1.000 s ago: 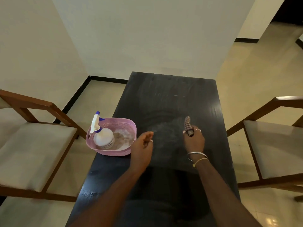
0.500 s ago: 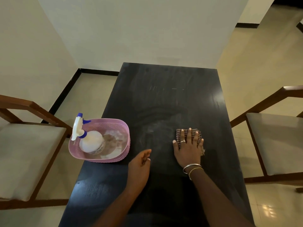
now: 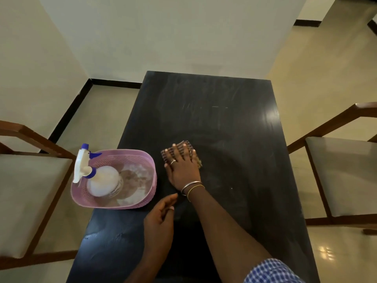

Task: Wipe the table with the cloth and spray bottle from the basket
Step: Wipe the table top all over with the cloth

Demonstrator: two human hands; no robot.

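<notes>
My right hand [image 3: 182, 167] lies flat, fingers spread, pressing a checked cloth [image 3: 190, 147] onto the black table [image 3: 234, 139]; the cloth shows only around the fingertips and the hand's right side. It sits just right of the pink basket [image 3: 150, 172] at the table's left edge. A white spray bottle [image 3: 102, 180] with a blue-tipped trigger stands inside the basket. My left hand [image 3: 160, 223] hovers near the table's front, fingers loosely curled, holding nothing.
A wooden chair with a pale cushion [image 3: 26, 193] stands left of the table, and another [image 3: 342, 172] stands to the right. A wall runs behind the table's far edge. Smear marks show on the dark tabletop.
My right hand went from holding the cloth bunched upright to pressing it flat on the table, then slid it left toward the basket. My left hand stayed near the front.
</notes>
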